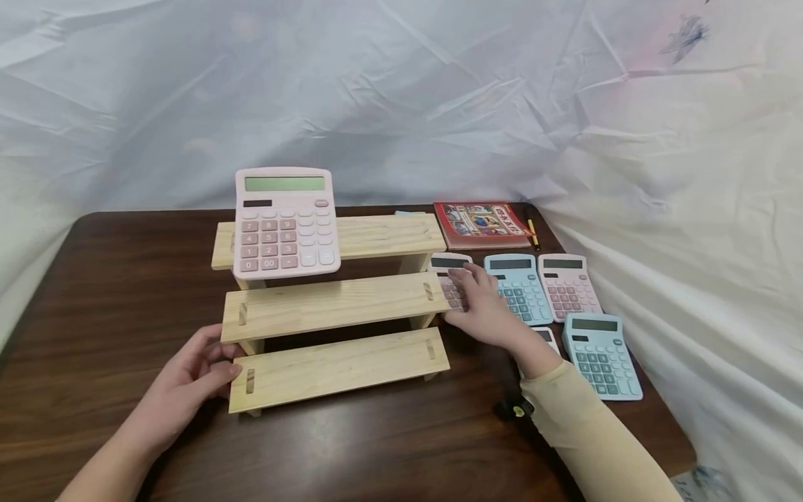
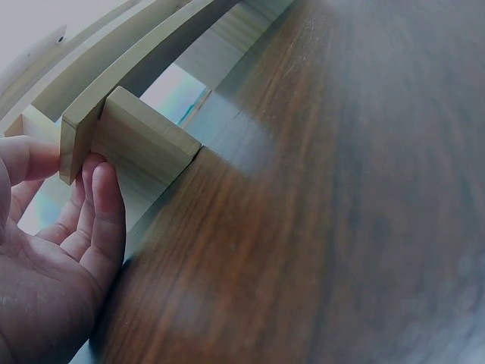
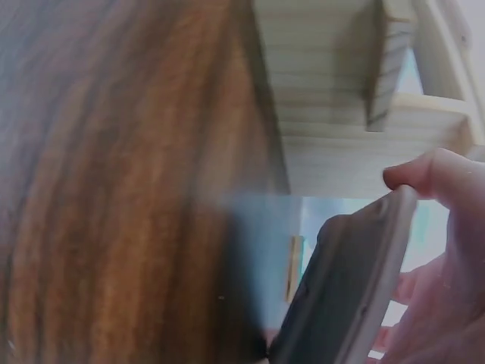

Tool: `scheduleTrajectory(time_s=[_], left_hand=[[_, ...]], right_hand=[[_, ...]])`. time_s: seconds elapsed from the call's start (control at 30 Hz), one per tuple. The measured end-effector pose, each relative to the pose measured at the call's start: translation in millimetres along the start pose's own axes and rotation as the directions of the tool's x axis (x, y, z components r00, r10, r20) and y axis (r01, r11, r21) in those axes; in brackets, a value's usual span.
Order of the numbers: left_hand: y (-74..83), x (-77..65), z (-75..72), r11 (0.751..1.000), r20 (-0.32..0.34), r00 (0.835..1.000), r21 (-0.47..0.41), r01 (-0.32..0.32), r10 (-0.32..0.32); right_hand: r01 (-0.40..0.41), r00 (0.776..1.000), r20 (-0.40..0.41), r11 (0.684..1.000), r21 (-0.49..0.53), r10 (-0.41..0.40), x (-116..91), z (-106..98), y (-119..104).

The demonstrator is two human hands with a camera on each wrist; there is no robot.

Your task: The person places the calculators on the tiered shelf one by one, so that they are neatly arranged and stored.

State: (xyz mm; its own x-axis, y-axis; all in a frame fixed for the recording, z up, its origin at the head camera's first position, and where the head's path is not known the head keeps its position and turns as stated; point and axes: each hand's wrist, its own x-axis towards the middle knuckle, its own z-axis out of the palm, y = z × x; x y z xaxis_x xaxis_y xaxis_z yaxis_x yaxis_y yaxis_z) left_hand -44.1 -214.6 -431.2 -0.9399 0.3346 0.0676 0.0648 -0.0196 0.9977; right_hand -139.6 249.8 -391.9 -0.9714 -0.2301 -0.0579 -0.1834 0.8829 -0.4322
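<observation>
A three-step wooden shelf (image 1: 339, 369) stands on the dark table. My left hand (image 1: 194, 380) grips the left end of its lowest board, thumb on top; the left wrist view shows fingertips curled under the board (image 2: 79, 140). At the shelf's right side, my right hand (image 1: 486, 310) holds a pink calculator (image 1: 450, 263), its lower part partly covered by fingers. In the right wrist view this calculator (image 3: 341, 280) is tipped up edge-on, with the thumb at its near end. Another pink calculator (image 1: 288, 230) leans upright on the left of the top step.
Right of my right hand lie a blue calculator (image 1: 511, 279), a pink one (image 1: 567, 286) and another blue one (image 1: 602, 355); a paler one (image 1: 546, 335) is half hidden by my wrist. Behind them are a red book (image 1: 479, 222) and a yellow-black pen (image 1: 533, 233). Sheeting (image 1: 376, 104) hangs behind.
</observation>
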Motion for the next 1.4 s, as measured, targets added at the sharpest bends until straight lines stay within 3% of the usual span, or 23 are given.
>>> scheduleTrajectory(time_s=[0.23, 0.57, 0.77, 0.9, 1.1, 1.4], left_hand=[[0.4, -2.4, -2.9, 1.0, -0.003, 1.0, -0.001, 0.003, -0.003], [3.7, -5.6, -4.8, 0.999, -0.02, 1.0, 0.026, 0.023, -0.023], [4.7, -8.2, -6.3, 0.999, -0.033, 0.999, 0.041, 0.028, -0.027], [5.4, -9.0, -6.5, 0.998, -0.04, 0.999, 0.045, 0.033, -0.031], [4.7, -4.8, -3.3, 0.998, -0.031, 0.999, 0.051, 0.046, -0.044], [3.2, -1.8, 0.8, 0.998, -0.011, 0.998, 0.008, 0.058, -0.058]], right_hand=[[0.012, 0.998, -0.06, 0.976, 0.217, 0.002, -5, -18, -7], [0.116, 0.948, -0.318, 0.96, 0.254, -0.03, -7, -51, -33], [0.249, 0.87, -0.468, 0.957, 0.148, -0.154, -8, -65, -64], [0.308, 0.841, -0.484, 0.95, 0.058, -0.243, -7, -67, -90], [0.32, 0.833, -0.466, 0.947, -0.037, -0.3, 1, -63, -119], [0.291, 0.844, -0.432, 0.948, -0.129, -0.318, 17, -46, -142]])
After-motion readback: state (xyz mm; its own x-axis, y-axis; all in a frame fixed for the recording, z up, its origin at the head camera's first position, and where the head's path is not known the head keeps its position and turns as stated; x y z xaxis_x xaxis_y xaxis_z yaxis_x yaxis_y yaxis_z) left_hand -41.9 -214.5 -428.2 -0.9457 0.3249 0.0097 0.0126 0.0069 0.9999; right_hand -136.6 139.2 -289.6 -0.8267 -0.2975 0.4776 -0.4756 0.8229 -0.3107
